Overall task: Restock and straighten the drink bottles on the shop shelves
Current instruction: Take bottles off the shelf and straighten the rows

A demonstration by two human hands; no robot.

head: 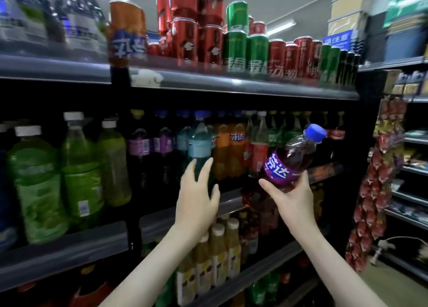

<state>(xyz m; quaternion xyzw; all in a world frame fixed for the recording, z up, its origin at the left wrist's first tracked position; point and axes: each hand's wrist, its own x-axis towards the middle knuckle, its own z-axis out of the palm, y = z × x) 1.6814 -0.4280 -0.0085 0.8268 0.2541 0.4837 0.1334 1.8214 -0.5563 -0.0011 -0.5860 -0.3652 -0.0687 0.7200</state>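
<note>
In the head view, the left hand point(196, 200) rests with spread, nearly straight fingers against the lower body of the blue-labelled bottle point(199, 144), which stands in the shelf row. Right of that bottle and in front of the row, the right hand point(291, 198) grips a purple soda bottle point(287, 165) from below, tilted with its cap up. It is not yet shelved. Its likely place is with the purple-labelled bottles point(150, 144) left of the blue-labelled bottle, so restocking seems midway.

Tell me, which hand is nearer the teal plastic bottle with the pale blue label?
Left. The left hand touches the teal bottle low down; the right hand, further right, holds a purple-labelled plastic bottle with a blue cap.
</note>
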